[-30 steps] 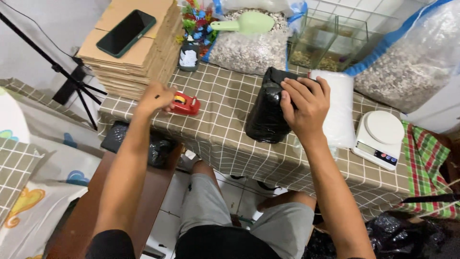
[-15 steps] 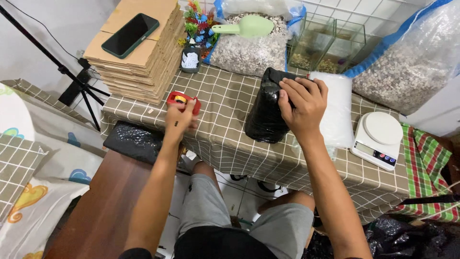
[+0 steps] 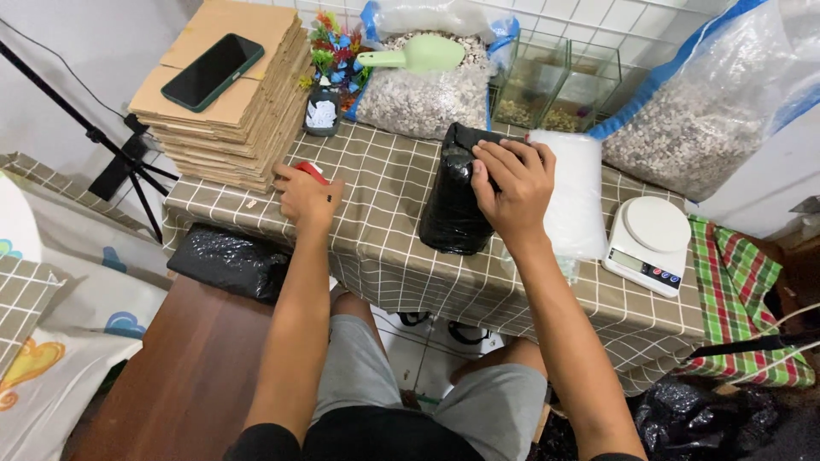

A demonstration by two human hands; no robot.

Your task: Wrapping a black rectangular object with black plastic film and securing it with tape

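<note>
Black bag, plump and glossy with crinkled plastic skin, lies near the middle of the bench, its top end pointing toward the back edge. The right hand rests on that top end, fingers curled down and pressed together on the gathered plastic, apparently to keep the mouth pinched so the soft filling stays put. Touching the bag's right side is a white pouch, flat and smooth.

The left hand sits near the bench's left edge, closed over a small red tool of which only a hard, shiny corner shows; I judge the fingers clamped on it, though the palm hides the grip. Just behind that hand rises a stack of cardboard, flat brown sheets with a dark phone lying on top.

A white scale with a round pan stands at the right edge. Along the back edge, sacks of pale gravel lean against the wall, a green scoop resting on one. The bench wears a checked cloth, soft and draping. Below the left edge, a second black bag lies on a brown wooden surface.
</note>
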